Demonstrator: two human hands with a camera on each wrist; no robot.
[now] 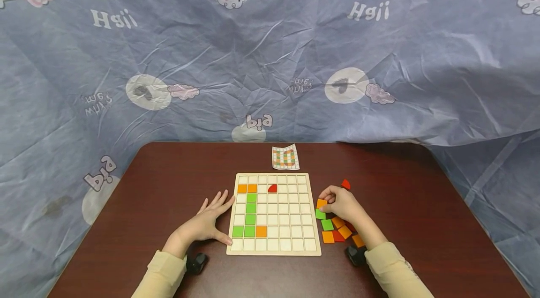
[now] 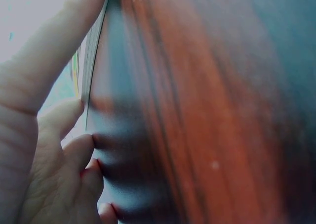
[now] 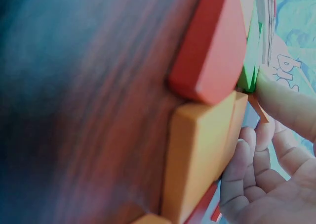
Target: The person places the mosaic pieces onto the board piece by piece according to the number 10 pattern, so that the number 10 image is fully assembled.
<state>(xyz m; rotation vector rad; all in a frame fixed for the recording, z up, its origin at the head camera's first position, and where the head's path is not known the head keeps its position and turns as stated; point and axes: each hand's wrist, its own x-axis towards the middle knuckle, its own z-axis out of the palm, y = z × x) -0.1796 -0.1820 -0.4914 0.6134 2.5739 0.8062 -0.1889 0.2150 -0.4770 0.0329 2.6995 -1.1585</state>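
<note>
A pale grid board (image 1: 284,219) lies on the table, with orange and green square tiles in its left columns and one red quarter-round tile (image 1: 272,188) in the second row from the back. My left hand (image 1: 203,224) is spread at the board's left edge, thumb and forefinger at the rim. To the right of the board, my right hand (image 1: 343,204) pinches an orange square tile (image 1: 322,203) between thumb and fingers. That tile appears edge-on in the right wrist view, beside the thumb. Just below it lies a green square tile (image 1: 320,214).
Loose orange, green and red tiles (image 1: 327,237) lie in a cluster by the board's right edge, partly under my right hand. Another red tile (image 1: 346,184) sits behind that hand. A patterned paper card (image 1: 285,157) lies behind the board, and a printed cloth (image 1: 270,54) hangs beyond the table.
</note>
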